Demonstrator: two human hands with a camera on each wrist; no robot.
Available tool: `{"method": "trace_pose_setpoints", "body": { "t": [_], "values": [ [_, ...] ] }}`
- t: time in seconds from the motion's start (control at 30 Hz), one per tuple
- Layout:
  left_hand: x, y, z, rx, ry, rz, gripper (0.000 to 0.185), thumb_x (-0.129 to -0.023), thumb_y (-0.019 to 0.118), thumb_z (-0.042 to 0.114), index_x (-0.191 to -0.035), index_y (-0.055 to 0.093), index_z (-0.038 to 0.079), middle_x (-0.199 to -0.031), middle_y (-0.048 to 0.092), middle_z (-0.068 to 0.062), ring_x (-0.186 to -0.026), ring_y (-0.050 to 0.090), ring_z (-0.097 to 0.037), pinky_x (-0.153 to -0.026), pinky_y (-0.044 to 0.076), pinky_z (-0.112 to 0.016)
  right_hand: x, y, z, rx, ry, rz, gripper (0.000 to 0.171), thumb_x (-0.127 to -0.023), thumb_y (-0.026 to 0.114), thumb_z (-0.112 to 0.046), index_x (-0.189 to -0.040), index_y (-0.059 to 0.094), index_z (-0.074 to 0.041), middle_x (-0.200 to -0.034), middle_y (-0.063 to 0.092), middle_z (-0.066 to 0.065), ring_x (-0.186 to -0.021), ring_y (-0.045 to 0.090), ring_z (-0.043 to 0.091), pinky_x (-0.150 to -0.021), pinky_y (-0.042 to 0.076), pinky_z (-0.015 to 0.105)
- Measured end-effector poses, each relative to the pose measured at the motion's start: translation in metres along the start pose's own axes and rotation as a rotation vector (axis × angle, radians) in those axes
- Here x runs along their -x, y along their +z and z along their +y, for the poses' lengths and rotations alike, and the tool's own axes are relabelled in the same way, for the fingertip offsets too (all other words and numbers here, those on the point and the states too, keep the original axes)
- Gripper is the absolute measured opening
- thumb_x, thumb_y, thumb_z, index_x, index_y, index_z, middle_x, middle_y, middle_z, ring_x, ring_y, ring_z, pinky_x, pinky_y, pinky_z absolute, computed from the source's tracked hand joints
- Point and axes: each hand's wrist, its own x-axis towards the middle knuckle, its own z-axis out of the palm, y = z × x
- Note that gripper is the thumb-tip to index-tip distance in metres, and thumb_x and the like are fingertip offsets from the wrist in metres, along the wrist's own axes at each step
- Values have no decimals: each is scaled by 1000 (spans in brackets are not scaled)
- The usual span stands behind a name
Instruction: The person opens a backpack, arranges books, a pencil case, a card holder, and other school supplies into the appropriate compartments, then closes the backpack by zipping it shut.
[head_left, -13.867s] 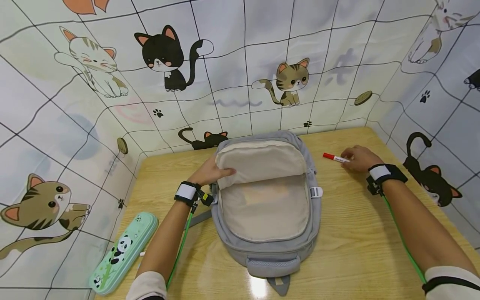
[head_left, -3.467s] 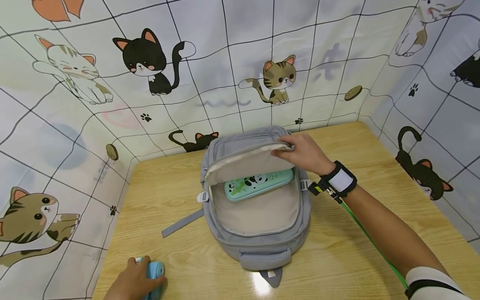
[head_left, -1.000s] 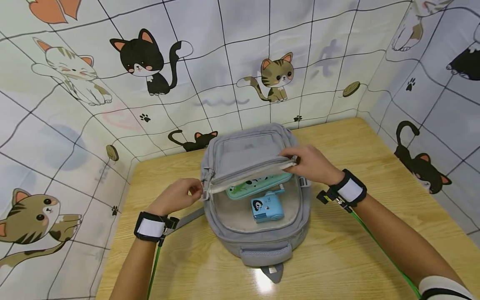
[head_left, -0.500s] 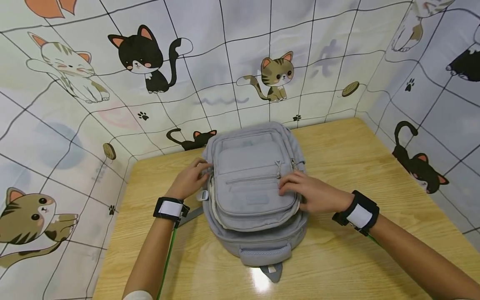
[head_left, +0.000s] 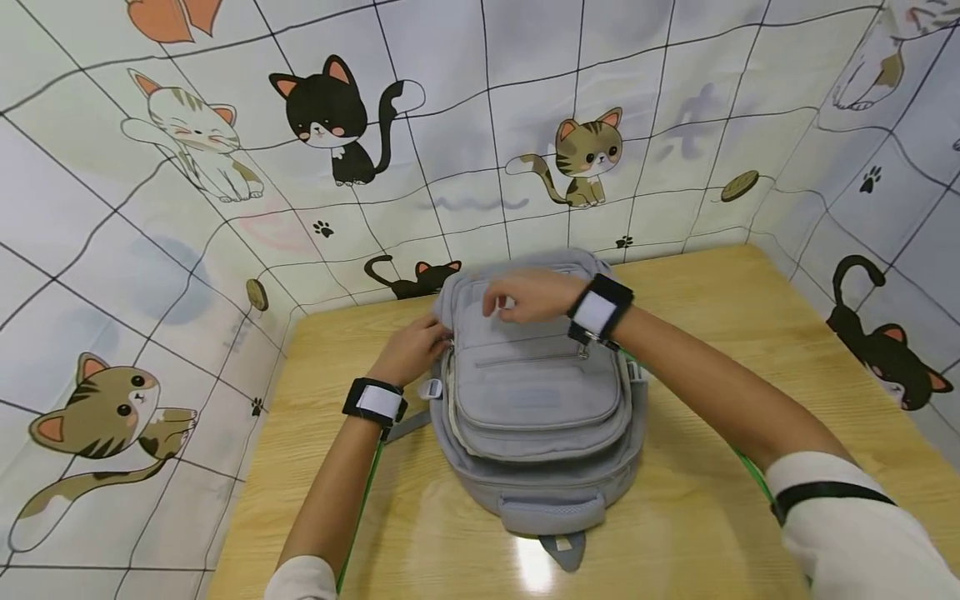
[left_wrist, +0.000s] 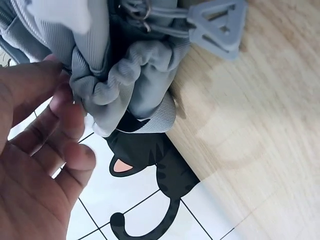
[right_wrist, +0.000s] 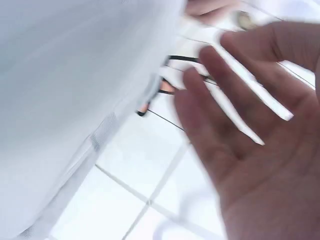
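A grey backpack (head_left: 536,400) lies on the wooden table, its front flap lowered over the main compartment. Along the lower edge the pale lining peeks out, so the zipper there is undone. My left hand (head_left: 408,354) pinches the zipper at the bag's left side; the pull itself is hidden by the fingers. In the left wrist view, thumb and fingertips meet at the grey fabric beside a gathered side pocket (left_wrist: 135,70). Over the upper part of the flap hovers my right hand (head_left: 532,296), fingers loosely bent around nothing; the right wrist view is blurred.
Cat-printed cloth walls (head_left: 465,150) rise behind and beside the table (head_left: 705,333). A loose strap (head_left: 407,427) with a white buckle (head_left: 431,389) sticks out at the bag's left. The carry handle (head_left: 552,512) points toward the person.
Earlier a green pencil case and then a blue pencil sharpener went into the bag; the lowered flap now covers both. My right hand has left the bag's right edge and moved up and left.
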Motion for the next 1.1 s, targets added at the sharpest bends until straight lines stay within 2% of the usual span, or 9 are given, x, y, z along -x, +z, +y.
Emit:
{"method": "trace_pose_setpoints", "body": {
  "t": [0.07, 0.13, 0.23, 0.33, 0.43, 0.57, 0.67, 0.83, 1.1],
  "values": [
    [-2, 7, 3, -11, 26, 26, 14, -105, 69, 15, -111, 77, 5, -109, 65, -10, -91, 62, -23, -78, 56, -40, -36, 11, 13, 67, 27, -18, 29, -106, 57, -9, -129, 75, -10, -133, 72, 10, -127, 64, 33, -107, 52, 48],
    [-2, 13, 6, -28, 52, 53, 10, -104, 71, 14, -105, 77, 6, -108, 65, -10, -93, 61, -23, -80, 55, -39, -63, 25, 32, 157, 66, -54, 33, -108, 55, -12, -135, 74, -13, -141, 68, 11, -134, 60, 37, -111, 49, 51],
    [3, 17, 6, -60, 105, 89, 9, -102, 74, 15, -98, 75, 8, -105, 69, -8, -95, 58, -25, -84, 52, -39, -83, 45, 58, 248, 113, -126, 38, -109, 53, -15, -143, 70, -19, -153, 60, 11, -139, 56, 40, -115, 46, 53],
    [12, 15, 6, -94, 145, 121, 8, -101, 76, 15, -95, 74, 9, -97, 73, -6, -92, 56, -24, -83, 50, -39, -89, 50, 70, 247, 104, -174, 39, -109, 55, -13, -146, 68, -18, -158, 55, 15, -142, 54, 42, -122, 39, 56],
    [21, 11, 4, -115, 164, 163, 7, -99, 77, 13, -94, 73, 9, -92, 73, -5, -88, 54, -24, -82, 49, -38, -92, 47, 70, 231, 85, -176, 40, -109, 56, -12, -147, 67, -17, -159, 54, 18, -147, 49, 45, -127, 31, 59],
    [34, 8, 4, -114, 182, 196, 6, -98, 78, 10, -93, 73, 8, -89, 73, -4, -85, 53, -23, -81, 47, -38, -96, 44, 62, 285, 123, -204, 42, -112, 52, -19, -152, 62, -25, -164, 49, 12, -151, 42, 47, -126, 33, 57],
    [47, 7, 8, -102, 198, 189, 6, -97, 77, 8, -92, 73, 8, -88, 73, -4, -85, 53, -22, -80, 47, -37, -97, 43, 55, 311, 158, -228, 42, -113, 51, -23, -153, 60, -29, -166, 47, 8, -152, 41, 45, -124, 38, 56],
    [70, 7, 21, -114, 200, 175, 10, -95, 78, 8, -89, 71, 11, -87, 72, -1, -88, 55, -21, -79, 47, -37, -101, 42, 49, 316, 162, -226, 41, -112, 54, -22, -152, 62, -27, -165, 49, 8, -150, 43, 45, -123, 38, 58],
    [105, 1, 48, -37, 217, 81, 12, -95, 76, 9, -88, 69, 15, -89, 68, 4, -88, 49, -16, -80, 45, -33, -108, 50, 57, 350, 174, -196, 40, -113, 53, -25, -151, 62, -32, -164, 49, 5, -151, 43, 42, -119, 43, 56]
  ]
}}
